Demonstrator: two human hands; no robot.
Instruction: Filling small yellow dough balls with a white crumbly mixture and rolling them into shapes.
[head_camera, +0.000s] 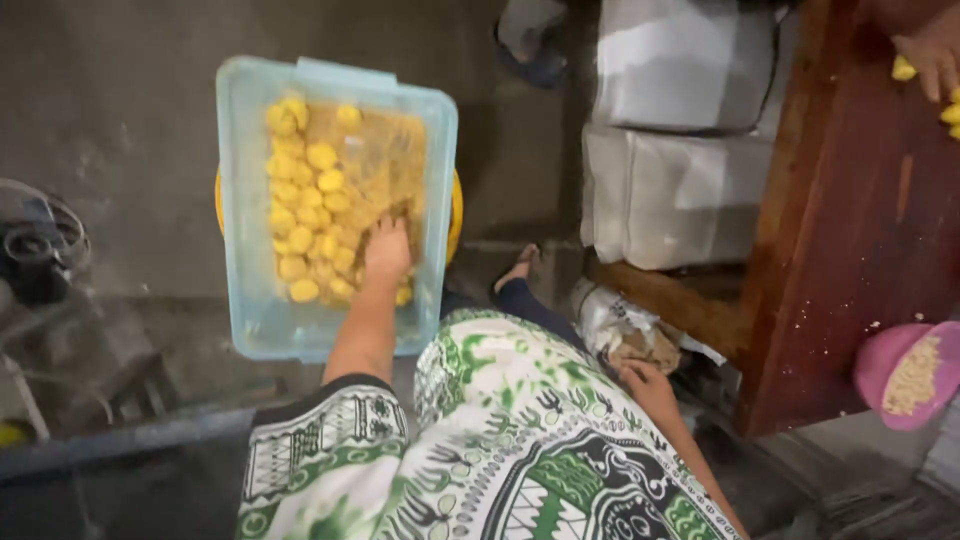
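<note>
Head cam looks straight down at the floor w/ the person's patterned green-and-white garment (500, 450) filling the bottom middle. Far left: dark round metal gear (35, 250), blurred, can't tell what it is. Next, a clear bluish plastic tub (240, 200) sits on a grey concrete floor (110, 90), w/ a yellow round thing (455, 215) peeking out from under its right and left edges. Inside the tub: rows of small yellow breaded balls (300, 200) packed along the left and centre, loose yellow crumbs (385, 160) heaped on the right half. Left hand (387, 250) reaches into the tub, fingers dug down into the crumbs just beside the balls; fingertips hidden, so can't tell if it's clenched on one or lying loose. Forearm runs back over the tub's near rim.

Mid-right: a bare foot (520, 265) on the floor, then a crumpled plastic bag (625, 330) w/ brownish contents. Right hand (645, 385) rests at the bag's lower edge, touching it, fingers curled loosely; grip unclear. Behind, two grey-white blocks (680, 130) stacked. Right of those, a reddish-brown wooden table (860, 230). Top right corner, another person's hand (930, 50) over a few yellow balls on that table. Bottom right, a pink bowl (905, 375) holding pale crumbs, at the table's edge.
</note>
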